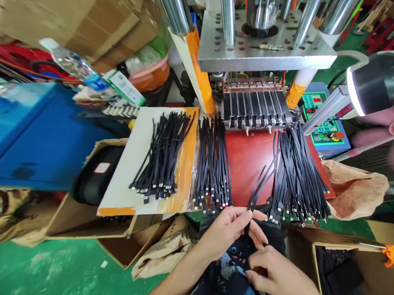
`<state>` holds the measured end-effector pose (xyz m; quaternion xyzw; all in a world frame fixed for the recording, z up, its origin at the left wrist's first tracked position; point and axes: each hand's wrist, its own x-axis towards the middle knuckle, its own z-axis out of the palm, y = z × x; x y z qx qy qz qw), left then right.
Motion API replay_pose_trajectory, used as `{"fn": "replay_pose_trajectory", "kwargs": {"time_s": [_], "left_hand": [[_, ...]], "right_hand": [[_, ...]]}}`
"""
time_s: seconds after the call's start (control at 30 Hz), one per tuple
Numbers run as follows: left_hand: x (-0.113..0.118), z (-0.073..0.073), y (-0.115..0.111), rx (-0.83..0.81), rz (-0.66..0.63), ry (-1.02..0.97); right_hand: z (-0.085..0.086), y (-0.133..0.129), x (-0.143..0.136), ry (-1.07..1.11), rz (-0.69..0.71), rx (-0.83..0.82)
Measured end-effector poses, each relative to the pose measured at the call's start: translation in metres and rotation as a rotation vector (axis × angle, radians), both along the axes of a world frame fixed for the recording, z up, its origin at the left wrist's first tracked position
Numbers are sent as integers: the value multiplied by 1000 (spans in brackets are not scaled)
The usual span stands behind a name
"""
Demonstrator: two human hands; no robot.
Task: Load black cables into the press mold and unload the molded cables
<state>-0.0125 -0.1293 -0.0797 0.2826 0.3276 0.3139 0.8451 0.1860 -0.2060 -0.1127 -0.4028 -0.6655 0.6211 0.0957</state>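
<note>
Above my lap, my left hand point(234, 230) is closed in a pinch on a few flat black cables point(258, 187), whose strands rise over the red table edge. My right hand point(272, 272) is just below and to the right, its fingers curled together; whatever they hold is hidden. A large bundle of black cables point(295, 171) with small metal plugs lies on the right of the red table point(246, 161). Another cable bundle point(213, 166) lies left of the bare red surface, and a third bundle point(165, 154) rests on a white board point(123, 174) with orange tape.
Behind the table stands a press point(265, 58) with a slotted metal mold point(257, 109). A lamp point(377, 83) and a control box point(327, 124) are at the right. Cardboard boxes stand at both sides, the right box point(373, 269) holding black cables. A blue cabinet point(47, 143) is left.
</note>
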Motion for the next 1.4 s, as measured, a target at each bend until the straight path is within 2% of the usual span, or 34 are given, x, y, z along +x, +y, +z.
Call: {"fn": "replay_pose_trajectory", "kwargs": {"time_s": [0.07, 0.13, 0.2, 0.27, 0.33, 0.4, 0.5, 0.53, 0.6, 0.67, 0.83, 1.03, 1.2, 1.33, 1.4], "left_hand": [[-2, 7, -5, 35, -43, -26], [-6, 13, -13, 116, -103, 59], [-9, 18, -24, 205, -150, 237], [-13, 19, -30, 292, -187, 436], [-19, 20, -28, 400, -194, 602], [-23, 24, -15, 531, -97, 710], [-26, 38, 23, 727, 127, 742], [-26, 45, 37, 784, 140, 731], [-25, 56, 60, 879, 86, 709], [-24, 64, 74, 932, 31, 693], [-24, 67, 76, 919, 52, 625], [-28, 65, 77, 928, 89, 569], [-29, 69, 81, 1071, 112, 640], [-32, 84, 101, 1249, 223, 771], [-36, 89, 124, 1272, 339, 873]], "right_hand": [[19, 19, 13, 4, 53, -86], [38, 39, 15, 126, -53, -147], [50, 56, 4, 266, -311, -78], [55, 69, -13, 325, -595, 62], [54, 79, -29, 319, -731, 152], [50, 85, -39, 314, -705, 209], [45, 87, -43, 290, -585, 319], [43, 87, -42, 282, -549, 346], [41, 86, -41, 268, -506, 378], [38, 87, -39, 243, -516, 412], [35, 95, -37, 242, -591, 489], [44, 110, -39, 241, -505, 514], [51, 120, -45, 286, -500, 538], [36, 115, -59, 219, -545, 460], [29, 109, -64, 177, -464, 356]]}}
